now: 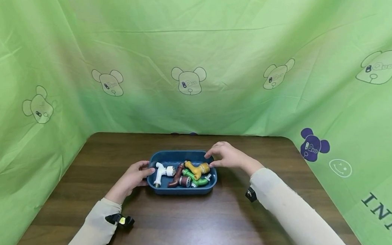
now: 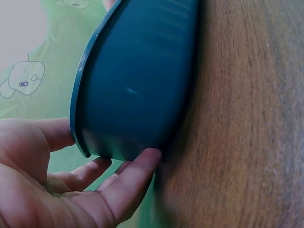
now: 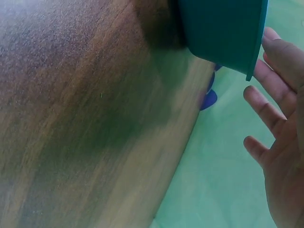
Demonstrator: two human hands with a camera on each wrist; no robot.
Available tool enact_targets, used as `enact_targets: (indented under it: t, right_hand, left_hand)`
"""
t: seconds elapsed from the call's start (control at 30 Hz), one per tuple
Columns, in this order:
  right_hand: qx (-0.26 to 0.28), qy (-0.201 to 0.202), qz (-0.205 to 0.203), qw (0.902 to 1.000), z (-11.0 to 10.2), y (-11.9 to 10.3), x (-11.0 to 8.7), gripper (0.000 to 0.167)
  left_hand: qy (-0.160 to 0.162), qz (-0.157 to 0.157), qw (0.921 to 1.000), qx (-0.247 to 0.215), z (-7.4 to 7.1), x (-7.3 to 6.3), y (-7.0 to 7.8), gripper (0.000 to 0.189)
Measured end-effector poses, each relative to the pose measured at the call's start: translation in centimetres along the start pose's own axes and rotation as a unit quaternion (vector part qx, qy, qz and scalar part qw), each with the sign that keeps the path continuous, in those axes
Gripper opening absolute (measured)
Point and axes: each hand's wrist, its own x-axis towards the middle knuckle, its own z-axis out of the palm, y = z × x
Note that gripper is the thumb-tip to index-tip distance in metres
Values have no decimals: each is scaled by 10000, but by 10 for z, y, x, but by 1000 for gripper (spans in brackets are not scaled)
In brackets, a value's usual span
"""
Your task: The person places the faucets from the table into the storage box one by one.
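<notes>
A blue plastic basin (image 1: pixel 183 191) stands on the wooden table, holding a white tap (image 1: pixel 160 173), a dark red tap (image 1: pixel 177 176), a yellow tap (image 1: pixel 197 170) and a green tap (image 1: pixel 201 182). My left hand (image 1: pixel 134 177) grips the basin's left end, thumb over the rim and fingers against the outer wall; the left wrist view shows these fingertips on the wall (image 2: pixel 133 95). At the right end, my right hand (image 1: pixel 229 156) has its thumb and forefinger at the rim close to the yellow tap. Its other fingers spread apart beside the basin in the right wrist view.
The brown table (image 1: pixel 188 224) ends at a green cloth (image 1: pixel 188 111) printed with bear heads, which hangs behind it and on both sides. Black straps with small devices (image 1: pixel 251 194) sit on both wrists.
</notes>
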Motion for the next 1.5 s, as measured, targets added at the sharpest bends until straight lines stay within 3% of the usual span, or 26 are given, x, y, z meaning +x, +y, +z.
enact_targets:
  t: [0.47, 0.77, 1.5]
  right_hand:
    - [322, 355, 220, 9986, 0, -13, -9, 35]
    - [532, 661, 642, 9943, 3, -23, -18, 36]
    - [940, 1326, 620, 9848, 8, -24, -30, 36]
  left_hand:
    - [1, 9, 10000, -71, 0, 0, 0, 60]
    - [3, -20, 10000, -51, 1, -2, 1, 61]
    - [-2, 16, 10000, -25, 1, -2, 1, 58]
